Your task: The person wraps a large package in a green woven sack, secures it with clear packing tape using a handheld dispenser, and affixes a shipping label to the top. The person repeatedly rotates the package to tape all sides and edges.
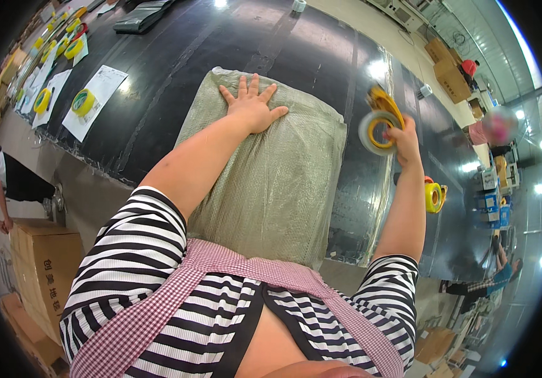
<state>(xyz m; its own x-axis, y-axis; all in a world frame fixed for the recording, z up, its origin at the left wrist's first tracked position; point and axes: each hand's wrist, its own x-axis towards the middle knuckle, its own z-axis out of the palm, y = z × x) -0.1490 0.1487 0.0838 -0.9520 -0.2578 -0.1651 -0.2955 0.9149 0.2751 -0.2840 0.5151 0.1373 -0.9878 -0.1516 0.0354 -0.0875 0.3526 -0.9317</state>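
A large greenish-grey woven plastic package [283, 189] lies on the black table, its near end reaching to my apron. Spread flat on its far part, my left hand [253, 108] presses with the fingers apart. Off the package's right side, my right hand [406, 140] grips a yellow tape dispenser [384, 101] carrying a roll of clear tape [367, 133]. The dispenser is held above the table, apart from the package. Its far end is slightly blurred.
Beyond my right forearm sits another tape dispenser with a yellow roll [433, 197]. Tape rolls [82, 102] rest on paper sheets [104, 88] at the left. A folded dark sheet [142, 17] lies far left. Cartons [44, 271] stand beside the table, with other people farther off.
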